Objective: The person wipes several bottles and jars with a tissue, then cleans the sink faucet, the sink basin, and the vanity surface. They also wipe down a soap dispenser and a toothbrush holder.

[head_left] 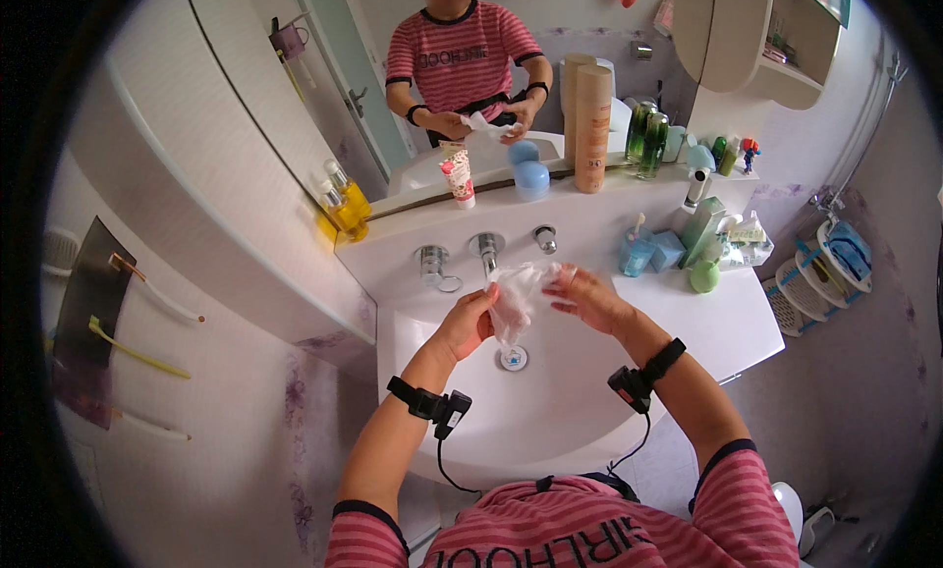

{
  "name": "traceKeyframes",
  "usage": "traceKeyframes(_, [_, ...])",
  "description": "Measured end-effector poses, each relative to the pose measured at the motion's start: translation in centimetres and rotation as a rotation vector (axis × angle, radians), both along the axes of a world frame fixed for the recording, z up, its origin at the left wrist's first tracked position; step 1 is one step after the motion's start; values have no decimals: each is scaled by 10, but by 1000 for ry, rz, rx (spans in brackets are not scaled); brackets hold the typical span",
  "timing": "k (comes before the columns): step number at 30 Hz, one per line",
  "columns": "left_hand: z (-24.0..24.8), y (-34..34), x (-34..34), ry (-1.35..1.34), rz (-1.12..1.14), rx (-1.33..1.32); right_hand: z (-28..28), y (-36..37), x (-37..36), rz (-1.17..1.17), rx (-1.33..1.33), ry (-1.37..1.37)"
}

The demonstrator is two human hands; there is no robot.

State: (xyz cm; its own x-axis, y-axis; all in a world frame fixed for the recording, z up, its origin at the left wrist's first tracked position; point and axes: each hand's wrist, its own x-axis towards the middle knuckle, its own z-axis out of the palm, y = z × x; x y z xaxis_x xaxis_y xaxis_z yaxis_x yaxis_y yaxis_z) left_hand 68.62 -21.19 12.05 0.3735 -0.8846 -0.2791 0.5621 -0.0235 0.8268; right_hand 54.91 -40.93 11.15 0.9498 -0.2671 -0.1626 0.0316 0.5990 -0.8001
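A thin, crumpled white tissue hangs between my two hands over the white washbasin. My left hand pinches its left side, thumb on top. At its upper right edge, the bent fingers of my right hand grip it. The chrome spout juts from the wall just behind the tissue, with a tap handle on its left and a chrome knob on its right. Below the tissue shows the round drain plug. Both wrists wear black straps with small cabled devices.
A ledge under the mirror holds a cream tube, a blue jar, a tall beige bottle and green bottles. Yellow pump bottles stand left. On the right counter are a blue cup and a tissue pack.
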Motion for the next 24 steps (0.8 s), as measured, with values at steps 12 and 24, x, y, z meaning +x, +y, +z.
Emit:
traceKeyframes(12, [24,4,5,114,-17,-8,-15,8,5,-102,-183,133])
traceKeyframes(24, [15,19,14,-598,-67,219,-5,11,-9,267,-1327,183])
